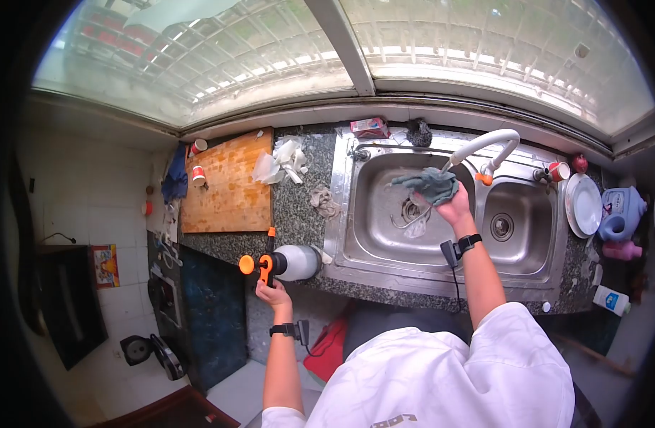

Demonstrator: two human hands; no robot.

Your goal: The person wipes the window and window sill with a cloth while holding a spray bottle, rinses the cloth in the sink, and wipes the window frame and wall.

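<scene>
My left hand [273, 292] is closed on the orange and black top of a spray bottle [297, 262], whose pale body lies sideways over the counter's front edge. Over the larger sink basin [377, 228], my right hand [454, 207] grips a grey-green cloth [429, 184] beneath the white faucet [488, 141]. Water runs from the spout onto the cloth. Below the cloth, something whitish lies by the drain [411, 208].
A wooden board [227, 192] and crumpled plastic bags [288, 158] occupy the left counter. A rag [325, 202] lies beside the sink. White plates [583, 205], a blue jug [621, 212] and a white bottle [611, 300] stand or lie at the right.
</scene>
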